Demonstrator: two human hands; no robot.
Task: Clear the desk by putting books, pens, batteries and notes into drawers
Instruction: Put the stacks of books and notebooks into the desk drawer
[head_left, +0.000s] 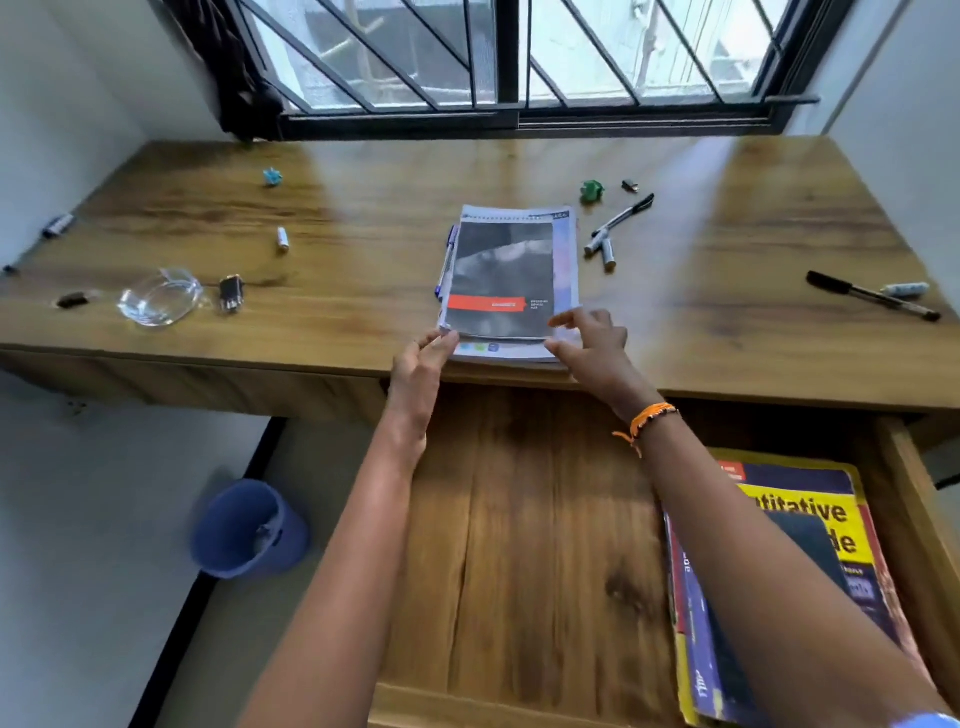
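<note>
A stack of books (511, 280), topped by a grey cover with a red band, lies mid-desk near the front edge, with a blue pen (448, 260) tucked along its left side. My left hand (423, 358) grips the stack's near left corner. My right hand (592, 343) pinches the near right corner, fingers on top and thumb underneath. Below, an open wooden drawer (519, 545) holds a yellow and purple book (810, 519) at its right. Pens (623, 214), batteries (605, 252) and a black pen (872, 296) lie on the desk to the right.
On the left of the desk (363, 291) are a glass bowl (161, 296), a battery (282, 239), a marker (57, 226) and small dark items. A green object (592, 191) and a teal one (272, 176) sit farther back. A blue bin (249, 530) stands on the floor.
</note>
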